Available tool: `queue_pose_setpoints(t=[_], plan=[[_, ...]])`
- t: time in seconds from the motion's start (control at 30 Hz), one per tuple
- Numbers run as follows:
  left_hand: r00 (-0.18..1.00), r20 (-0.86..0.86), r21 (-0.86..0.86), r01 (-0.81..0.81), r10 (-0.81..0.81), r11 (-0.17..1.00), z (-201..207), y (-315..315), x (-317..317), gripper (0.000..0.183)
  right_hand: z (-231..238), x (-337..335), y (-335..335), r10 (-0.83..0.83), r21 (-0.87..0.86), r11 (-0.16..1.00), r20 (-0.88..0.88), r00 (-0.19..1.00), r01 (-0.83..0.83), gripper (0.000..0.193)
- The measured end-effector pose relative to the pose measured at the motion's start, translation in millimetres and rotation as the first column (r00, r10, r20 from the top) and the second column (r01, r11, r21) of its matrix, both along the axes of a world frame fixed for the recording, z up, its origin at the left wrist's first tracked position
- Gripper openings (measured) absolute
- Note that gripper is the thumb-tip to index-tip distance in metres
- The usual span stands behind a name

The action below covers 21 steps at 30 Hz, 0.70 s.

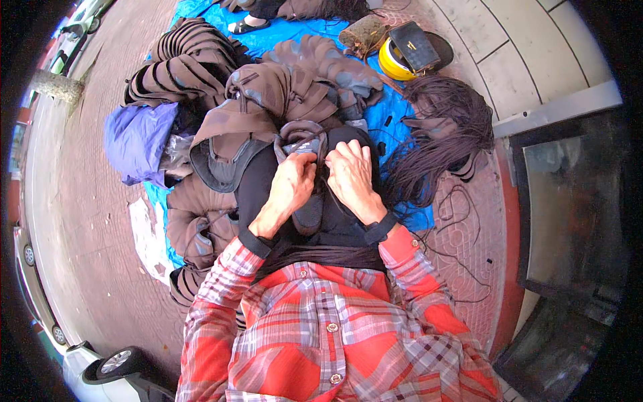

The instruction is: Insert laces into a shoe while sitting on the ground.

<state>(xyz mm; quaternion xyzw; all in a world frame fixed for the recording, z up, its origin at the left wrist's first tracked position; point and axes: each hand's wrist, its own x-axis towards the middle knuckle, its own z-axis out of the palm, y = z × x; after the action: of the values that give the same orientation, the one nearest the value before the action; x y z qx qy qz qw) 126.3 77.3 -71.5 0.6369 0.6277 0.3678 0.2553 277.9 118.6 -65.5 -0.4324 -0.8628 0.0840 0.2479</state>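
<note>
A dark brown shoe upper (pixel 308 218) lies on my lap, its tongue with a printed label turned away from me. My left hand (pixel 293 184) is closed at its left eyelet edge, thumb and fingers pinched on the upper. Just across the opening, my right hand (pixel 351 177) pinches a thin dark shoelace (pixel 324 175); its fingertips are partly hidden. Beyond and left of my hands, another brown upper (pixel 234 144) rests with its grey-lined opening toward me. A thick bundle of dark laces (pixel 439 134) lies to the right, strands trailing over the ground.
Several stacked brown uppers (pixel 191 50) cover a blue tarp (pixel 268 37). A purple bag (pixel 138 141) sits left. Back right stand a yellow container (pixel 394 63) and a black purse (pixel 413 47). A dark glass-fronted frame (pixel 569 214) borders the right; parked cars (pixel 117 362) line the left.
</note>
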Motion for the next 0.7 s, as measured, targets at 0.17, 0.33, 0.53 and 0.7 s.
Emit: queue_pose_setpoints(t=[0.17,0.33,0.53,0.7], plan=[[0.996,-0.086,-0.128,0.005,-0.016,0.992,15.7,13.2,3.4,0.020,3.7,-1.4,2.0,0.014,-0.036,0.999,0.119,0.993,-0.010,0.016],[0.995,-0.102,-0.256,-0.008,-0.019,0.967,16.1,28.3,2.4,0.020,-4.8,2.1,7.2,0.045,-0.035,0.998,0.030,0.999,-0.044,0.014],[0.968,-0.222,-0.179,0.077,-0.117,0.981,7.1,33.6,-2.7,0.017,-0.3,-0.2,9.0,0.039,-0.068,0.997,0.056,0.998,-0.035,0.041],[0.833,-0.493,-0.057,0.256,-0.250,0.965,7.9,37.0,-4.8,0.013,-11.5,-1.4,9.6,0.002,-0.169,0.985,-0.141,0.990,-0.026,0.042]])
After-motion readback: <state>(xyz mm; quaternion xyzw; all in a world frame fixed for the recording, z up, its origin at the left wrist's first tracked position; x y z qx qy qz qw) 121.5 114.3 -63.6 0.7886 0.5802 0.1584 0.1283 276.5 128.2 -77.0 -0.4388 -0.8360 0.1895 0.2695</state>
